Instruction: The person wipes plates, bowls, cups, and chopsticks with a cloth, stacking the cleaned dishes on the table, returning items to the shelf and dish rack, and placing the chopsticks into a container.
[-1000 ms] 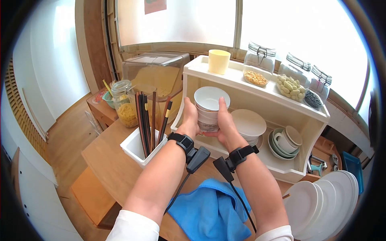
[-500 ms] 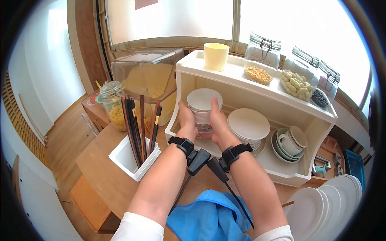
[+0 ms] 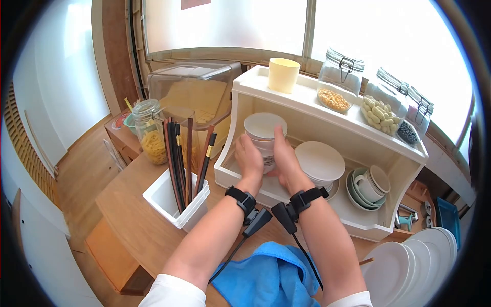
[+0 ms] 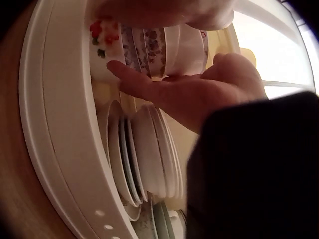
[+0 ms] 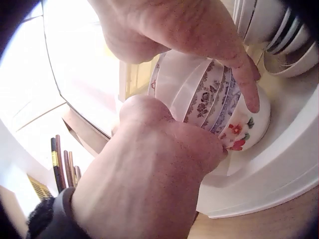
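A stack of white bowls [image 3: 265,126] stands upright in the lower left part of the white shelf unit [image 3: 327,112]. My left hand [image 3: 249,159] lies against its left side and my right hand [image 3: 287,159] against its right side, gripping it between them. In the left wrist view a right-hand finger touches the bottom bowl [image 4: 105,47], which has red flowers. In the right wrist view, patterned bowls [image 5: 209,94] show between both hands. The far side of the stack is hidden.
Right of the bowls are stacked plates [image 3: 320,161] and green bowls with a cup [image 3: 365,183]. A yellow cup [image 3: 283,75] and jars [image 3: 339,84] top the shelf. A white chopstick holder [image 3: 179,202], blue cloth [image 3: 268,279] and upright plates [image 3: 388,271] are nearer.
The hands and bowls have moved slightly deeper into the shelf than a second ago. My left hand has turned, showing more of its back, and the view has shifted.
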The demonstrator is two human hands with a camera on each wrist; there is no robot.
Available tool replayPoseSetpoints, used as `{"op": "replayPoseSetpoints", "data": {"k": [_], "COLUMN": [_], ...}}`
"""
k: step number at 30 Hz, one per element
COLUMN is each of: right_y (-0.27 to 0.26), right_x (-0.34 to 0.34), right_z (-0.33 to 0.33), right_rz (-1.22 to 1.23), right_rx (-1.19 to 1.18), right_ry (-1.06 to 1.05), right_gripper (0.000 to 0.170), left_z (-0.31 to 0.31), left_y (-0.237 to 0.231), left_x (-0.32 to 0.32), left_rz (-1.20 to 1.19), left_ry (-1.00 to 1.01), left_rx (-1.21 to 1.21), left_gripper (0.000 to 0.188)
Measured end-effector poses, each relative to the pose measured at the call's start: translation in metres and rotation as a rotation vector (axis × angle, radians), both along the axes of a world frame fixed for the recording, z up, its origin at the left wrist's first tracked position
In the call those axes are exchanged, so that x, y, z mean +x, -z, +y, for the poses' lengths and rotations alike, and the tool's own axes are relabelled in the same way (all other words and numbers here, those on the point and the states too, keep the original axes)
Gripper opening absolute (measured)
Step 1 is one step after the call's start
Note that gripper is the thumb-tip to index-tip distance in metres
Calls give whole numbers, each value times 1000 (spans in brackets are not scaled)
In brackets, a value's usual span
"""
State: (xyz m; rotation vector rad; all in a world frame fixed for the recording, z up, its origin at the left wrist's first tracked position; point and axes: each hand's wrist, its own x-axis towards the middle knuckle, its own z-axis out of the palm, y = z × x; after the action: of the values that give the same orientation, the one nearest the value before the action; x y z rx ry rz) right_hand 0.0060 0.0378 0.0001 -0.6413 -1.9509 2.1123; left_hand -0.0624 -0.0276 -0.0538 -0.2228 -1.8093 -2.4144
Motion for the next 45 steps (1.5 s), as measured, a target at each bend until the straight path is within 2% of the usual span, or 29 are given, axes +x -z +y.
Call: {"op": "replayPoseSetpoints", "data": {"k": [4,7,9,13,15,16,18,19,21,25,27,28,29,31,35,37,38,39,41,42,44,45], "right_y": [-4,-1,2,7,14,15,15,16,18,5,6,6,7,5,26,39,45,49,54,43,13,12], "right_x": [12,12,5,0,-3,0,8,7,10,45,65,75,88,120,173,195,204,212,220,223,224,221], "right_z": [-10,-15,-14,-6,-4,-2,0,0,6,1,20,29,40,65,114,127,132,136,147,139,114,117], "right_rz": [86,80,57,80,129,129,419,408,507,463,497,554,505,365,203,126,50,49,185,187,130,137], "right_rx": [9,1,24,-27,315,314,971,970,1037,1175,1213,1244,1245,1172,844,812,771,772,361,366,-75,-78], "right_ry": [-12,8,-1,-21,149,150,255,262,223,323,411,457,562,758,1179,1274,1358,1367,1164,1166,1144,1138], "right_gripper": [84,84,85,86,83,83,78,78,73,67,65,63,61,62,70,73,77,77,81,81,83,83], "left_z": [7,6,-3,-11,-11,-9,-6,-5,3,-23,-46,-55,-65,-77,-92,-96,-98,-100,-98,-97,-96,-93], "left_y": [4,13,9,-5,1,5,9,10,13,-22,-42,-46,-50,-46,-34,-30,-30,-29,-24,-23,-34,-41], "left_x": [19,8,-4,2,0,-2,-1,1,14,69,103,113,121,135,156,168,174,178,181,182,182,181], "left_rz": [-109,-75,-65,-120,-34,-35,83,78,166,141,94,95,88,80,104,146,61,-25,-57,-94,-55,-16], "left_ry": [-88,-40,199,171,147,148,-5,6,-123,76,356,373,425,481,621,704,764,822,827,822,832,840], "left_rx": [-81,-33,168,101,55,55,-84,-88,-153,-119,56,61,54,50,-38,-49,-10,28,-1,-34,-83,-138], "left_gripper": [59,57,56,54,57,57,61,61,65,63,59,59,56,54,49,49,47,46,46,47,47,48]}}
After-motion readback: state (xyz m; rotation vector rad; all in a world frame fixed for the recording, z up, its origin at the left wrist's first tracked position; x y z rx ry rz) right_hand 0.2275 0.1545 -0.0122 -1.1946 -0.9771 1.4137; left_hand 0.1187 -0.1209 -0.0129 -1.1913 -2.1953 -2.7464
